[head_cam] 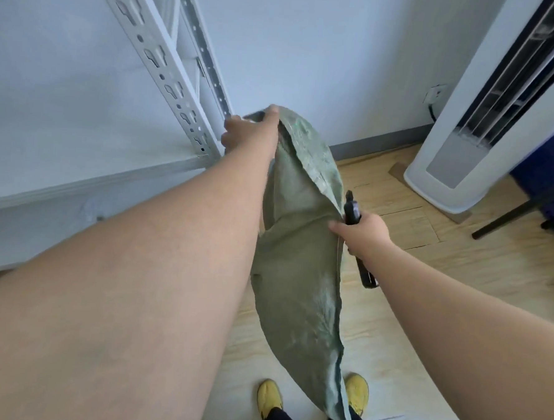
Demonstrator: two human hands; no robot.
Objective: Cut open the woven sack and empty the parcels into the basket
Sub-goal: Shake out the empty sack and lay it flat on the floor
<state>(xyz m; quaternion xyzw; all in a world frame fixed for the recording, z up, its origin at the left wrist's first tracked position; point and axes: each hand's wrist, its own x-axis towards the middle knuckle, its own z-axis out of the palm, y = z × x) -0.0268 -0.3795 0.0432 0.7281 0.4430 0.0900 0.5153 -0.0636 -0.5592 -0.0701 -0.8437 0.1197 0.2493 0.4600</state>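
Green woven sack point(298, 260) hung limp and flat in the middle of the frame, above two yellow shoes point(357, 393) at the bottom. The left hand point(248, 131) gripped its top edge high beside the white metal shelving point(168, 60) at upper left. The right hand point(360, 229) pinched the sack's side edge while also holding a black utility knife point(353, 209). No parcels or basket showed, so the sack looked already emptied; the next move probably called for setting sack and knife aside.
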